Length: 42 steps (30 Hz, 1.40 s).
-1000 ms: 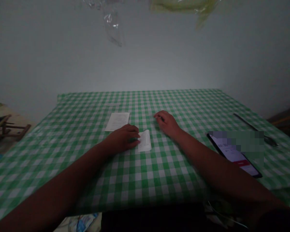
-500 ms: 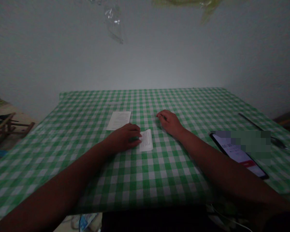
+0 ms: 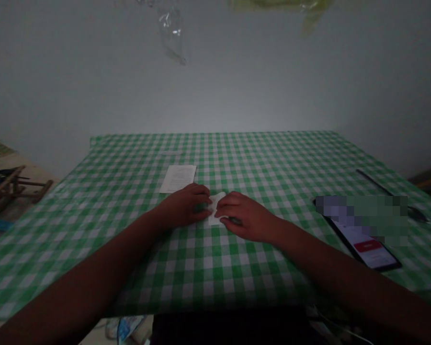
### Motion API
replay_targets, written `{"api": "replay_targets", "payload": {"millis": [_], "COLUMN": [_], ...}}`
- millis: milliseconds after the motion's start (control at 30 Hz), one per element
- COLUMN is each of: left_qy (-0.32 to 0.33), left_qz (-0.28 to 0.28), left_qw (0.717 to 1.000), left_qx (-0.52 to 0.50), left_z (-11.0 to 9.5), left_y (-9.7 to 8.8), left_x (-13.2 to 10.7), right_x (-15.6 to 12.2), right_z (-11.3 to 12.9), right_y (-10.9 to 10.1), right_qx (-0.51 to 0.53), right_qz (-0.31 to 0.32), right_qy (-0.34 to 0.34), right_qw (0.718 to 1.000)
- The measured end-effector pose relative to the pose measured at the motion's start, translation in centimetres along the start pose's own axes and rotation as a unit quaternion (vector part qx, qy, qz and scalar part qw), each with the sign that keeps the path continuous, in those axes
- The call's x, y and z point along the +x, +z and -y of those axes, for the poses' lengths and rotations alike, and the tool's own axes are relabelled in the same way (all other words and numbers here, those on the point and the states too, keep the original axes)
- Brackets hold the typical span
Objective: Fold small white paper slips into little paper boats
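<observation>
Near the middle of the surface [image 3: 208, 268], which is covered in green-and-white checked cloth, a small white slip of paper [image 3: 213, 207] lies between the two hands, partly hidden by them. From the left, the left hand [image 3: 183, 206] reaches the slip's left edge, its fingers bent, the thumb nearer than the rest; whether they pinch the paper, I cannot tell. On the right, the right hand [image 3: 247, 216] has its fingers curled over the slip's right part, and a dark patch shows beside the thumb; I cannot tell if they grip anything. Just beyond the left hand lies a larger printed sheet [image 3: 179, 178]. Well to the right, a phone [image 3: 369, 249] lies face up, partly covered by a pixelated block, with a thin dark rod [image 3: 373, 180] farther right. Beyond the far edge is a pale wall [image 3: 237, 86], with clear plastic [image 3: 172, 36] hanging high on its left side.
</observation>
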<state>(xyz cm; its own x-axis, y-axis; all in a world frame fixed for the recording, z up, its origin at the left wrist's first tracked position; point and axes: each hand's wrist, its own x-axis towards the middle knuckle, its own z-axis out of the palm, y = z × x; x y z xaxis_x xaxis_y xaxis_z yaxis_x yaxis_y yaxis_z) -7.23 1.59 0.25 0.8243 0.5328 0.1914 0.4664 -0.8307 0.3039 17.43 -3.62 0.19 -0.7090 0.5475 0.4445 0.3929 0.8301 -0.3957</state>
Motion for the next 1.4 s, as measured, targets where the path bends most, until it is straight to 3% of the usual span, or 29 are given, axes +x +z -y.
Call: {"api": "replay_targets", "payload": {"millis": [567, 900, 1100, 1400], "left_qy": [-0.016, -0.014, -0.018, -0.034], "left_qz": [0.003, 0.020, 0.023, 0.031], "left_qw": [1.000, 1.000, 0.999, 0.999], "left_qx": [-0.015, 0.004, 0.020, 0.029], "left_z": [-0.1, -0.7, -0.8, -1.2], "left_y": [-0.1, -0.3, -0.3, -0.5], "left_x": [-0.1, 0.3, 0.3, 0.4], "right_x": [-0.2, -0.1, -0.2, -0.4], "right_z": [-0.4, -0.5, -0.2, -1.7], "right_y": [0.7, 1.1, 0.2, -0.4], "right_qx": [-0.038, -0.054, -0.023, -0.039], "right_qz": [0.054, 0.045, 0.056, 0.018], "right_qy": [-0.035, -0.040, 0.002, 0.113], "right_qw": [0.997, 0.997, 0.998, 0.993]}}
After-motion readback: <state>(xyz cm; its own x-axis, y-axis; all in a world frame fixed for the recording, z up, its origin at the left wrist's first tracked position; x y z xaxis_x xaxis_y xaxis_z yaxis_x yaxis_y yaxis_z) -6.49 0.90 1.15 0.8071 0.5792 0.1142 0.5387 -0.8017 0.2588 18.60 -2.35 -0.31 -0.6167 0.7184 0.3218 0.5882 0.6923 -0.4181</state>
